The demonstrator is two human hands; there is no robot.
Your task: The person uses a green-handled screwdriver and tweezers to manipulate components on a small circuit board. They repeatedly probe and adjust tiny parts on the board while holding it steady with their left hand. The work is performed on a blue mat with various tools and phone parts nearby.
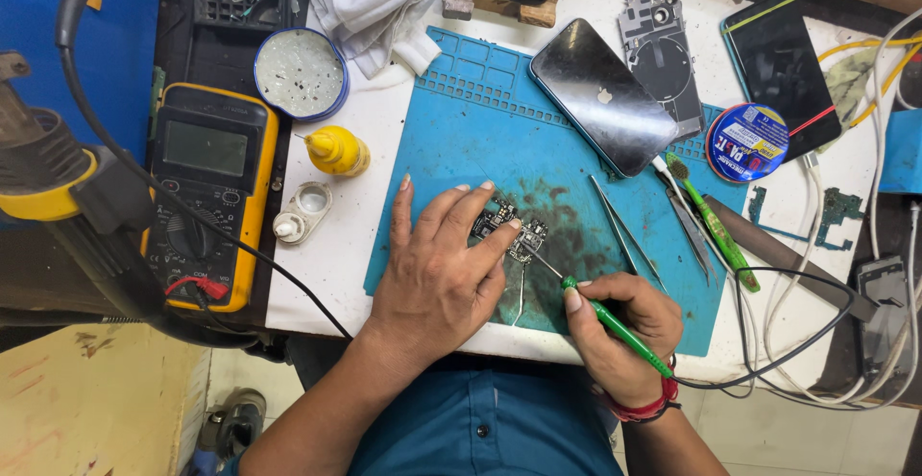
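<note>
Head camera looks straight down on my bench. My left hand (437, 269) lies flat with fingers spread, and its fingertips (511, 224) press on a small dark circuit board (509, 229) to pin it against the blue work mat (461, 121). My right hand (624, 327) is closed around a green-handled tool (615, 324), held like a pen, with its thin metal tip reaching up to the lower edge of the board. Whether the tip touches a part or only hovers at it is too fine to tell.

As I judge it, the job is in its middle. The board is already out of its phone and bare on the mat, and the probing or fine work on it is in hand. Nothing here shows it finished, and the phone is yet to be put back together: an opened phone frame (661, 53) lies at the far edge of the mat, partly under a dark phone (603, 97) lying face down.

Tweezers (622, 231) rest on the mat just right of the board, and a second green tool (715, 221) lies further right. A round tape-like reel with a blue label (747, 142) sits near the mat's right edge. Left of the mat, on the white tabletop (327, 255), stand a yellow dropper bottle (336, 149), a round tin (301, 73) and a yellow multimeter (209, 197). A white cloth (370, 0) is heaped at the back, cables trail along the right side, and a blue wall shows at the upper left.
</note>
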